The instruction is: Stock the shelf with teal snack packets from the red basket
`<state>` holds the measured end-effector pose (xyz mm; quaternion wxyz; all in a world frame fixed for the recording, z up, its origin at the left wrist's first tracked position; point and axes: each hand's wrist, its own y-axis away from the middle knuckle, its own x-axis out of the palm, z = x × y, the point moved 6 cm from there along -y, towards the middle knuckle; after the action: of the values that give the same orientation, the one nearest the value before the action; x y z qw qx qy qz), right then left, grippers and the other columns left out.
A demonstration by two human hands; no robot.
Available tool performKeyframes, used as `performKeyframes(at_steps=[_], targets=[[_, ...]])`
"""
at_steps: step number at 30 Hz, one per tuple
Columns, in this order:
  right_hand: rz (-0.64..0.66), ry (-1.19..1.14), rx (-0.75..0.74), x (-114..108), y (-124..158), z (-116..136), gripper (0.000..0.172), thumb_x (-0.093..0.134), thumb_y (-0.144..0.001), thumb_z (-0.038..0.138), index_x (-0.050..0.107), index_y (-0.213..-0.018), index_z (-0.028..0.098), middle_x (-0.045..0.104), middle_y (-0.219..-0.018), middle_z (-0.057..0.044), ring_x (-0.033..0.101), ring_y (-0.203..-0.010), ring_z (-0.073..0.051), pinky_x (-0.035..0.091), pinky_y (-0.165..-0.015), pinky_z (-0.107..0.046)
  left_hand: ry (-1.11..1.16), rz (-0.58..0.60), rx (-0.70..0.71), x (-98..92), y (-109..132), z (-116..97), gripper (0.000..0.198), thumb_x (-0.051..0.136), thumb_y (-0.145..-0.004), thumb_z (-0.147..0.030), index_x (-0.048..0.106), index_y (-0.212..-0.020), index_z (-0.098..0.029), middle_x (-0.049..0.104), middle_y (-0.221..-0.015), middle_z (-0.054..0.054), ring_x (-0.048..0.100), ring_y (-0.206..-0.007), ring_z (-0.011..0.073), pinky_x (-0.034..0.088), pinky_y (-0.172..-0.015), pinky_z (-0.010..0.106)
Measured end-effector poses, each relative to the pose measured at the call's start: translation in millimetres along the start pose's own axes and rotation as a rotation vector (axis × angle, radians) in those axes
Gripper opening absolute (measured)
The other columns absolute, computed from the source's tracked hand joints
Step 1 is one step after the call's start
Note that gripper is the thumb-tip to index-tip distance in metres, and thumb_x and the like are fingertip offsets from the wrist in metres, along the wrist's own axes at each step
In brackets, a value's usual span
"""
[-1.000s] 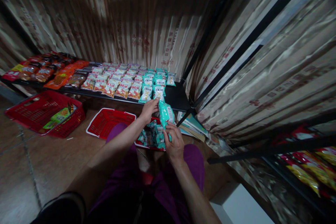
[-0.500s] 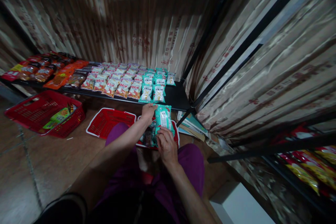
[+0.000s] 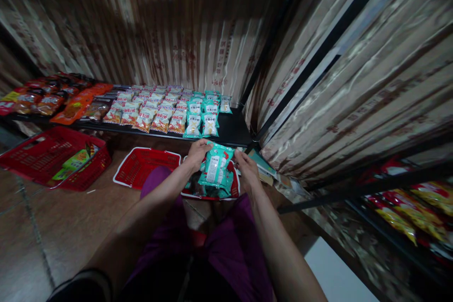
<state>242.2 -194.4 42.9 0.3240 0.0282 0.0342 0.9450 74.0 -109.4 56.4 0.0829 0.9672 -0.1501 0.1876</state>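
Observation:
A teal snack bag (image 3: pixel 213 164) hangs between my hands, its printed label panel facing me. My left hand (image 3: pixel 198 153) is closed on the bag's upper left corner, and my right hand (image 3: pixel 247 166) pinches its upper right corner. Just below it is a red basket (image 3: pixel 235 190) with white rim, holding more teal bags and some dark packets; the held bag hides part of them. Beyond my hands, teal-and-white snack bags (image 3: pixel 210 124) stand in rows on a low black shelf (image 3: pixel 231 128).
White-and-orange snack bags (image 3: pixel 162 119) and orange packets (image 3: pixel 74 106) fill the shelf leftward. Another red basket (image 3: pixel 136 170) and a larger red basket (image 3: pixel 60 151) with green packs stand on the floor. Black shelf posts and a white box (image 3: pixel 336 273) are at right.
My right hand has moved from the teal bag's lower part up to its upper right corner. The bag has tilted and spread between both hands. The view has shifted slightly.

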Motion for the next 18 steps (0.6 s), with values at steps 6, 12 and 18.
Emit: performKeyframes(at_steps=[6,12,18], targets=[[-0.066,-0.034,-0.069,0,-4,1,0.035,0.075,-0.053,0.046,0.069,-0.068,0.015,0.059,-0.052,0.004,0.047,-0.048,-0.010,0.036,-0.047,-0.023,-0.043,0.012,0.047,3.9,9,-1,0.017,0.071,-0.059,-0.027,0.059,-0.066,-0.016,0.054,-0.057,-0.004,0.047,-0.052,0.0072,0.036,-0.054,0.020],[-0.138,-0.087,-0.046,5,-3,5,0.029,0.074,-0.052,0.042,0.068,-0.066,0.017,0.056,-0.050,0.006,0.043,-0.047,-0.009,0.034,-0.048,-0.023,-0.001,0.001,0.030,5.8,11,0,0.017,0.070,-0.060,-0.026,0.056,-0.063,-0.017,0.052,-0.055,-0.005,0.045,-0.051,0.0065,0.035,-0.053,0.020],[-0.119,-0.085,-0.040,8,-6,11,0.027,0.074,-0.052,0.040,0.068,-0.064,0.016,0.056,-0.049,0.006,0.042,-0.046,-0.008,0.033,-0.047,-0.023,-0.029,0.019,-0.093,1.5,9,6,0.021,0.072,-0.058,-0.031,0.061,-0.069,-0.016,0.056,-0.062,-0.004,0.050,-0.055,0.0076,0.036,-0.053,0.020]])
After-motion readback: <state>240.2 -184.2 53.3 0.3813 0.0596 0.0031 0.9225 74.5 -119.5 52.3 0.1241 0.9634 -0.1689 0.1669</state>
